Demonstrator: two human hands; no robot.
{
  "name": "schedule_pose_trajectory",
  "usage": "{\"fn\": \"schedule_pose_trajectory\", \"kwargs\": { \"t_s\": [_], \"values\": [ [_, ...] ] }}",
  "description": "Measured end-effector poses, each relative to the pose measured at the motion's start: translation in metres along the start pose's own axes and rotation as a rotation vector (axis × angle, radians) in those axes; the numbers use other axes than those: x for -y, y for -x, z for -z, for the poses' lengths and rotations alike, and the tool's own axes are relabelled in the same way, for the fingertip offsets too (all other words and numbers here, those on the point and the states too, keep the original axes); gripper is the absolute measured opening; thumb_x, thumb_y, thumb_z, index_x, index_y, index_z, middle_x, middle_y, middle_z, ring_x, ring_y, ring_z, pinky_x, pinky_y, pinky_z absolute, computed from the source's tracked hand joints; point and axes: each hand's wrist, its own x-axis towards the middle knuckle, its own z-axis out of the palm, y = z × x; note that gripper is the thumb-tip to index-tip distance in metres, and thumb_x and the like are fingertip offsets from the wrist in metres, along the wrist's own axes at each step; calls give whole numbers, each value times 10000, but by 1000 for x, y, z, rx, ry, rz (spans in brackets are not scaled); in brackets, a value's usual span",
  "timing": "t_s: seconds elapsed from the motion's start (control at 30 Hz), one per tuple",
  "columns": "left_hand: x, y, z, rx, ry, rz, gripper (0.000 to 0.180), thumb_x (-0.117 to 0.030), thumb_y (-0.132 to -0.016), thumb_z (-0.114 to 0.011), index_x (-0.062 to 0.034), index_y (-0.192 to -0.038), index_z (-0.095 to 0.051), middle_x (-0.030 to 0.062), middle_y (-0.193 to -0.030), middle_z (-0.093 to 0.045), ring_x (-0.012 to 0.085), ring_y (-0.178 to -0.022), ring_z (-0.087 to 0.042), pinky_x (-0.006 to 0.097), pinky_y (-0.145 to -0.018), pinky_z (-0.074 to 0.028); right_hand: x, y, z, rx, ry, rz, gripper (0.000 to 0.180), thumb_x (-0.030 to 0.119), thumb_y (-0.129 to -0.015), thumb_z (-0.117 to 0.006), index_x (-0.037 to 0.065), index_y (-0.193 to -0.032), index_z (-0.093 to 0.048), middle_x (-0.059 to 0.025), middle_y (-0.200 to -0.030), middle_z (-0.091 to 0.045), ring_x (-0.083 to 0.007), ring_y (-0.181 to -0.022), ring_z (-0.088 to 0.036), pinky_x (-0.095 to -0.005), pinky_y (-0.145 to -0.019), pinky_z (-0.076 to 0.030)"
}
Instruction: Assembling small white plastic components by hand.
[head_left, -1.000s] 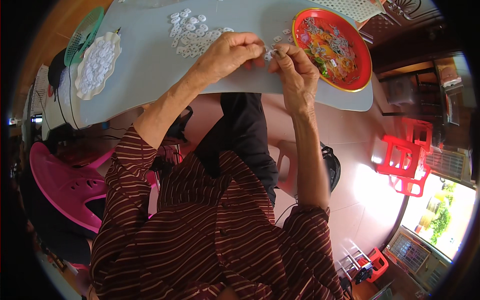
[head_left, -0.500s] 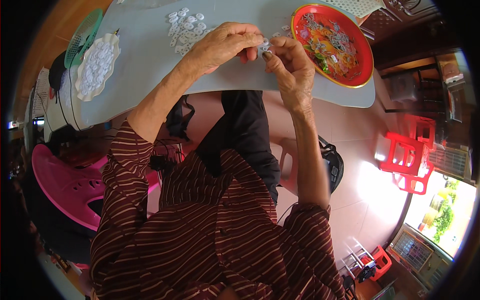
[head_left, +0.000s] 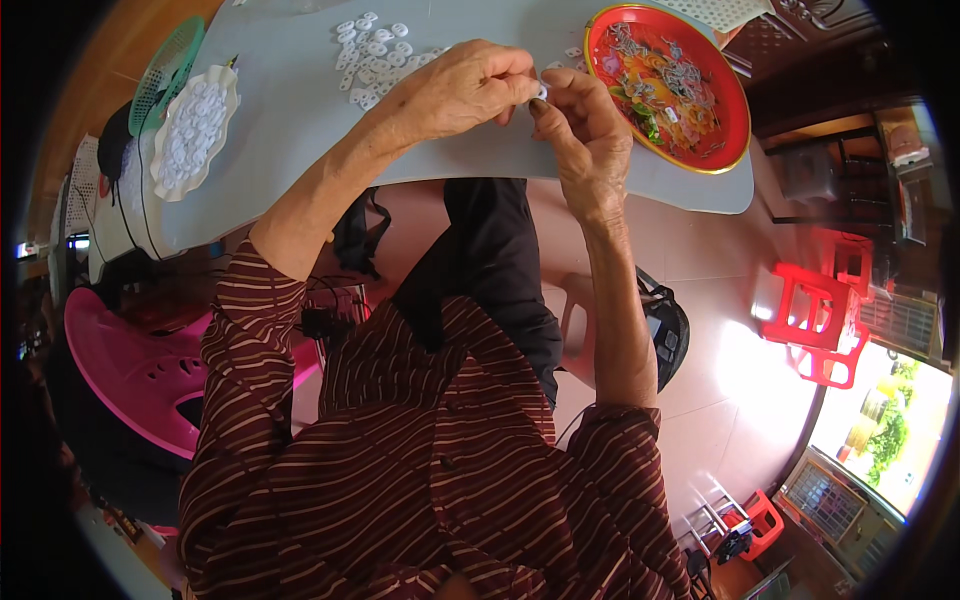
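Observation:
My left hand (head_left: 462, 90) and my right hand (head_left: 583, 130) meet over the grey table (head_left: 300, 110). Both pinch one small white plastic piece (head_left: 541, 91) between their fingertips. Just beyond my left hand lies a loose heap of small white pieces (head_left: 370, 45). A round red tray (head_left: 722, 132) with a flowered pattern and small metal parts in it stands to the right of my right hand. My forearms come up from my striped dark red sleeves.
A white scalloped dish (head_left: 193, 130) full of white pieces sits at the table's left, with a green basket (head_left: 165, 72) beside it. A pink plastic chair (head_left: 130, 370) is at my left. Red stools (head_left: 820, 320) stand on the tiled floor at right.
Both hands stay joined on the small white piece and have shifted slightly toward the table's near edge. The view has tilted a little.

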Motion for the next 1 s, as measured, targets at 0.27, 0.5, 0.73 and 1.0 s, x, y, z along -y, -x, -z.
{"fn": "schedule_pose_trajectory", "kwargs": {
  "t_s": [0.27, 0.5, 0.73, 1.0],
  "values": [
    [15, 8, -26, -214, 73, -184, 336, -300, -947, -449, 17, -884, -540, 96, -682, -549, 174, -611, -505, 330, -577, -414, 0, 1, -2, -37, -4, 23, 218, 8, -855, -602, 3, -1069, -561, -21, -866, -608, -68, -713, -556, -208, -658, -475],
    [16, 11, -32, -310, 167, -76, 327, -303, -951, -471, 7, -879, -545, 61, -614, -483, 131, -579, -437, 293, -558, -394, -3, 0, -4, 26, -9, 33, 260, 2, -818, -652, -5, -1067, -573, -19, -822, -595, -72, -723, -563, -205, -664, -478],
    [22, 14, -40, -334, 250, -86, 332, -299, -952, -477, 13, -872, -553, 15, -628, -471, 90, -606, -425, 253, -574, -393, -10, 0, -5, 25, 161, 83, 288, -31, -762, -685, -6, -1027, -576, -21, -755, -608, -78, -692, -580, -208, -628, -486],
    [27, 15, -38, -328, 219, -110, 315, -294, -948, -482, 6, -870, -541, 24, -630, -460, 103, -609, -391, 262, -568, -377, -5, 4, -11, -25, 324, 180, 236, 6, -754, -704, 0, -953, -577, -77, -740, -641, -130, -654, -620, -246, -593, -487]
  ]
}}
